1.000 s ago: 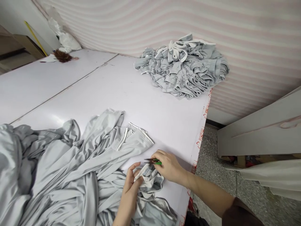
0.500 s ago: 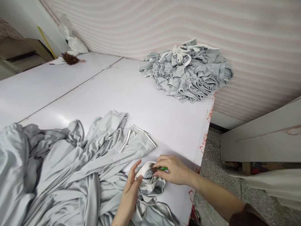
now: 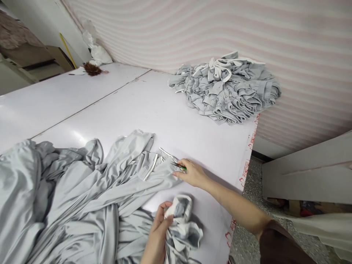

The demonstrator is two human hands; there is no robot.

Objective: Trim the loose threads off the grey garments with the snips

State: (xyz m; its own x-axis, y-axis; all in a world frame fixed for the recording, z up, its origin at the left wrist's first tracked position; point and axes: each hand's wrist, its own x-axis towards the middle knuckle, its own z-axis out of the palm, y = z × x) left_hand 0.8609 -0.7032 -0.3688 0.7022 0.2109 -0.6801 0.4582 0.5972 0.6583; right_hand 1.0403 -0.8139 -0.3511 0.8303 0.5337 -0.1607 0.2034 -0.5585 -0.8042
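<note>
Between the thumb and fingers of my left hand (image 3: 161, 229) is the white-edged end of a grey garment (image 3: 183, 229), bunched near the table's front right. My right hand (image 3: 191, 172) grips small scissors (image 3: 179, 166) with a green handle, their dark tips pointing left. The scissors are over the white-trimmed corner of a large heap of grey fabric (image 3: 90, 198), which spreads across the front left of the table. Whether the right fingers also touch that cloth is unclear.
A stack of gathered grey garments (image 3: 228, 88) lies at the table's back right, against the striped wall covering (image 3: 192, 29). A brown fluffy item (image 3: 92, 69) and a white plastic bag (image 3: 100, 54) are at the back. The table's right edge (image 3: 243, 176) drops to a speckled floor.
My right hand has moved up and left with the scissors, away from the garment in my left hand. That garment end has shifted slightly right and down; the camera view has shifted too.
</note>
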